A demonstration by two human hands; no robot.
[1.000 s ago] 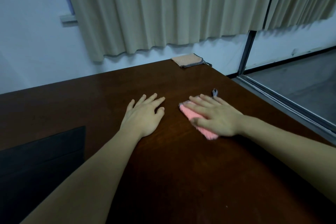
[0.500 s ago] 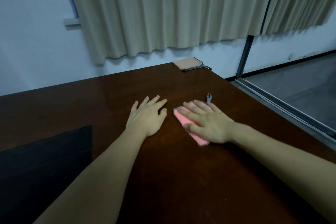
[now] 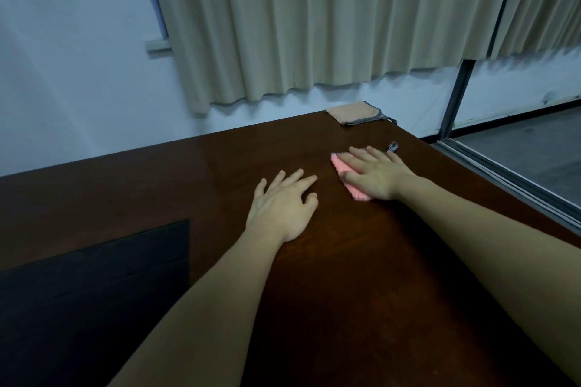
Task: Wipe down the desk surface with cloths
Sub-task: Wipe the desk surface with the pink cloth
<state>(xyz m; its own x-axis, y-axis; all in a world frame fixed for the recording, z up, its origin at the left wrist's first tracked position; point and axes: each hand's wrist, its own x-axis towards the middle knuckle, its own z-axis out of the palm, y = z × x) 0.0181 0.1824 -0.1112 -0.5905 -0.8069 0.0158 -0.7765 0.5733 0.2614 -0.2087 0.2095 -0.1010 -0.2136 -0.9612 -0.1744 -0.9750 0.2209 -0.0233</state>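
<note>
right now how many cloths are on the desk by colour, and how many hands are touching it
pink cloth: 1, under the right hand
tan cloth: 1, at the far desk corner
hands: 2, the left hand lies flat on bare wood
total: 2 cloths, 2 hands

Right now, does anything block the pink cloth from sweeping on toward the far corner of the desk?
Yes: the tan cloth lies at the far corner, beyond the pink cloth under the right hand. The desk between shows bare.
</note>
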